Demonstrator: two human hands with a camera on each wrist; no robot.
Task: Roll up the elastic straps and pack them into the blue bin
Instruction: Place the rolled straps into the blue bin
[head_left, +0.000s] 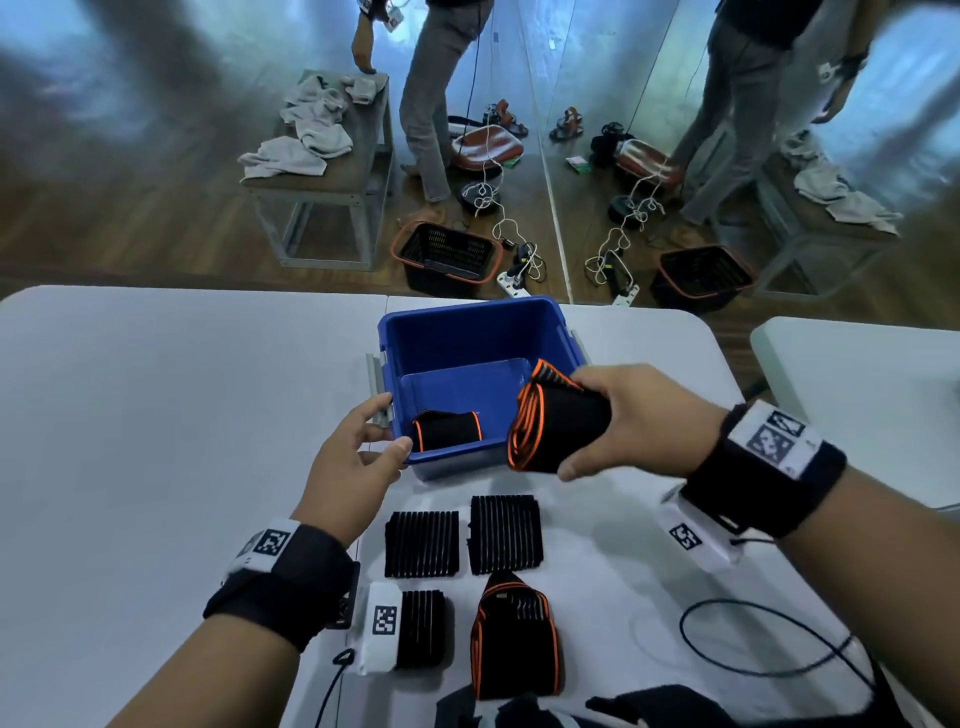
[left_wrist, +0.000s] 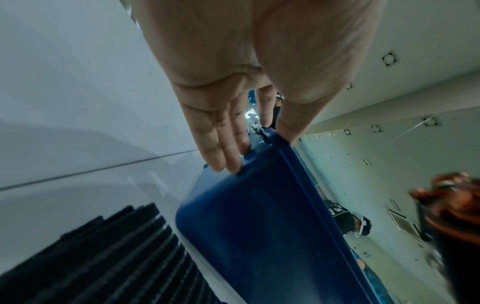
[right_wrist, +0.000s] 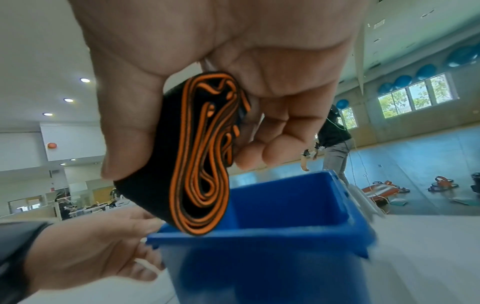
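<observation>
The blue bin (head_left: 467, 332) stands on the white table (head_left: 156, 415) with one rolled black strap with orange edges (head_left: 447, 430) lying in its near left part. My right hand (head_left: 587, 423) grips a second rolled black and orange strap (head_left: 556, 436), thumb below and fingers above, over the bin's near right corner. Its coiled orange edge (right_wrist: 197, 160) hangs just above the bin rim (right_wrist: 259, 232). My left hand (head_left: 384, 426) touches the bin's near left corner: straight fingers (left_wrist: 228, 152) lie on the outer wall and the thumb rests at the rim.
Before the bin lie three black ribbed strap pieces (head_left: 422, 543) (head_left: 505, 534) (head_left: 421, 629) and a folded orange-edged strap (head_left: 514, 644). A black cable (head_left: 769, 639) loops at the right. A second white table (head_left: 857, 395) stands to the right. Beyond are a mirror, a person, baskets and a bench.
</observation>
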